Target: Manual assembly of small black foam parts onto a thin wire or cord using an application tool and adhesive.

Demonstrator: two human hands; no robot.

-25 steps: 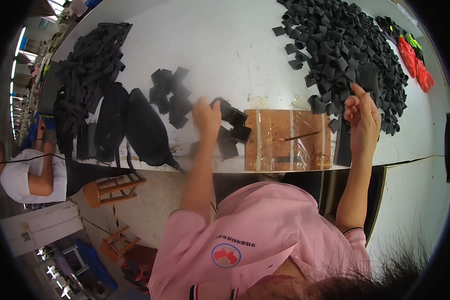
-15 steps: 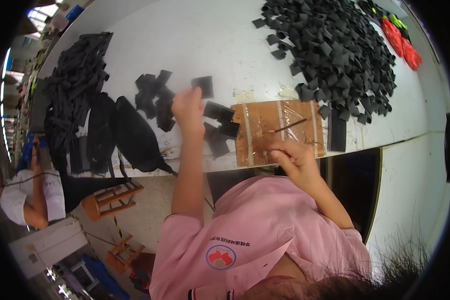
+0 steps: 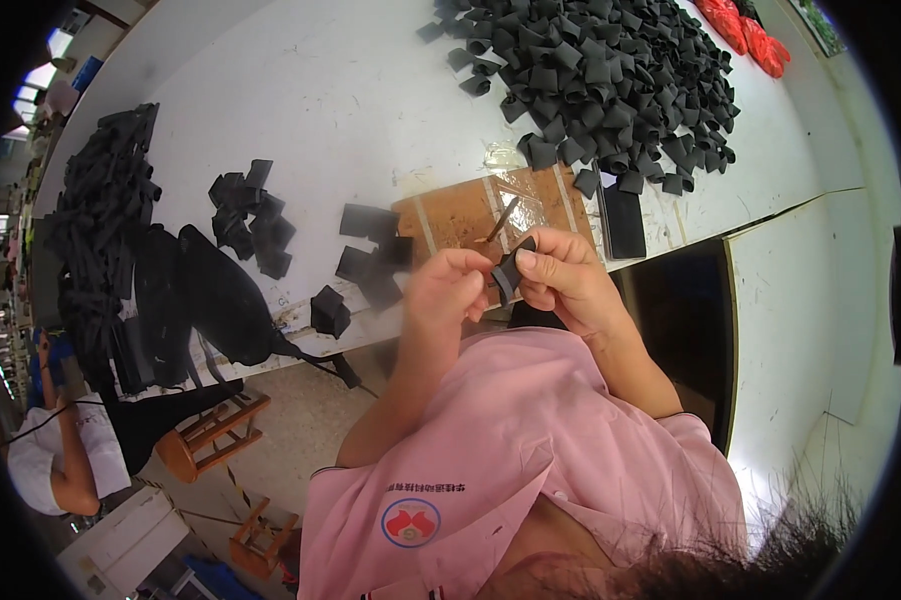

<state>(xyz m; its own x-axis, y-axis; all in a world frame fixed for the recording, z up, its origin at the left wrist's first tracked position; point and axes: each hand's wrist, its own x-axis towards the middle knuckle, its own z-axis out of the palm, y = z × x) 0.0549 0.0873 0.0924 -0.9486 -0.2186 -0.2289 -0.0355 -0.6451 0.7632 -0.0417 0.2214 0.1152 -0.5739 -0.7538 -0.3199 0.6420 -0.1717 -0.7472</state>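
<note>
A pink short-sleeved shirt covers the torso, its cloth creased in soft folds. On the chest sits a round badge, blue-ringed with a red figure inside, beside a row of dark lettering. A small button shows near the open neck. Dark edging finishes the sleeve. The left hand and right hand are bare.
</note>
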